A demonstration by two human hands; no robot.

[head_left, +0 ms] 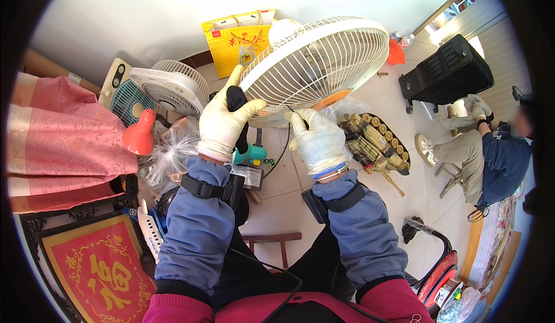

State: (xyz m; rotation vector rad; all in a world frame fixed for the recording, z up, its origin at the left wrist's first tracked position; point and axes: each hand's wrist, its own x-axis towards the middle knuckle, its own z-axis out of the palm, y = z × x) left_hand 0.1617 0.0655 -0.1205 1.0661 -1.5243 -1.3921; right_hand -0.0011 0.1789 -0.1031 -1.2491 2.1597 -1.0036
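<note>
Nearest lay the person's blue-grey fabric sleeves point(193, 248), strapped in black below the wrists. Beyond them, the left hand point(225, 118), in a cream-white glove, gripped the near left rim of a large round fan with a white wire cage point(318, 63), its thumb across the front wires. The right hand point(319, 141), in a matching glove, had its fingers bent together around a thin dark piece point(291, 108), whose tip poked out close to the cage's lower edge; what the piece was could not be told. The fan was tilted in front of both hands, its orange centre disc point(333, 99) toward the lower right.

Just right of the right hand, a sand-coloured model tank point(376, 144) rested on the pale tiled floor point(277, 204). To the left stood a coral-red lamp shade point(139, 132) and, farther back, a white box-shaped fan point(167, 92). Behind the large fan, a yellow paper bag point(228, 48) stood by the white wall point(144, 17). At far right, another person point(491, 155) sat near a black finned heater point(448, 71).
</note>
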